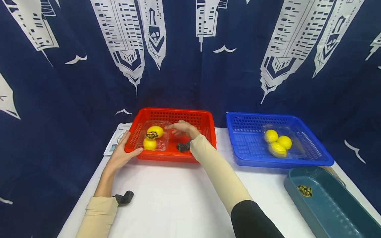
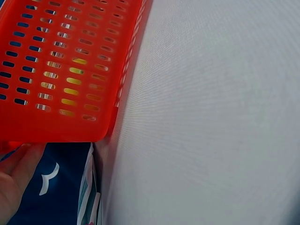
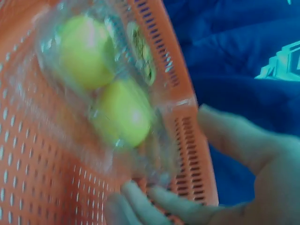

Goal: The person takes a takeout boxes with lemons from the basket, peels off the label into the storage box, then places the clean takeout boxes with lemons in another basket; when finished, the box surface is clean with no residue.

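Observation:
A red plastic basket point(image 1: 175, 157) holds a clear plastic container point(image 1: 165, 144) with two yellow lemons point(image 1: 149, 144) inside and a black-and-gold sticker point(image 1: 151, 135) on top. My left hand point(image 1: 123, 156) rests at the basket's left side, fingers straight along the outer wall and thumb stretched toward the front corner. Over the basket, my right hand point(image 1: 185, 128) reaches in with loosely bent fingers beside the container's right edge. The right wrist view, blurred, shows its thumb point(image 3: 229, 136) and fingers spread apart near the container, with nothing gripped between them.
A blue basket point(image 1: 250, 162) to the right holds another clear pack with several yellow lemons point(image 1: 284, 142). Nearer on the right stands a dark teal tray point(image 1: 330, 198) with a sticker. A white printed sheet point(image 1: 114, 140) lies left of the red basket. Dark blue curtain point(image 1: 184, 82) hangs behind.

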`<action>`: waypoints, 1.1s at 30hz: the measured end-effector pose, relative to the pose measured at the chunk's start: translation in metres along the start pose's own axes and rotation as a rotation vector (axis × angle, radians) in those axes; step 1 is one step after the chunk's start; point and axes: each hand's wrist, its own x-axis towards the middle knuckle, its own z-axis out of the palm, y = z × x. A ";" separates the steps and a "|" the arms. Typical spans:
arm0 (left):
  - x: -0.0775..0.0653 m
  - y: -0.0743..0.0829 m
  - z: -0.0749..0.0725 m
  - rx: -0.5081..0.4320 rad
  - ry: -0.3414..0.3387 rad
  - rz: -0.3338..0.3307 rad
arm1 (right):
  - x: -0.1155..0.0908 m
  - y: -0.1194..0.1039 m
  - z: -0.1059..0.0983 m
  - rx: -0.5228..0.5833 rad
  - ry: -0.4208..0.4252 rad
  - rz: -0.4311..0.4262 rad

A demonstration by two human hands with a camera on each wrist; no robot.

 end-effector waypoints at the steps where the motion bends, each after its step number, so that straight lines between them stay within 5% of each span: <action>1: 0.000 0.000 0.000 0.004 0.000 0.001 | 0.001 0.000 0.001 -0.008 -0.002 0.015; 7: 0.000 0.000 0.001 0.005 0.005 0.004 | 0.007 0.002 0.005 -0.067 -0.025 0.082; 22: 0.000 -0.001 -0.002 0.002 0.007 -0.012 | 0.014 0.007 0.011 -0.123 -0.093 0.077; 33: -0.001 -0.001 -0.003 -0.007 -0.009 -0.010 | 0.016 0.009 0.012 0.064 -0.106 0.059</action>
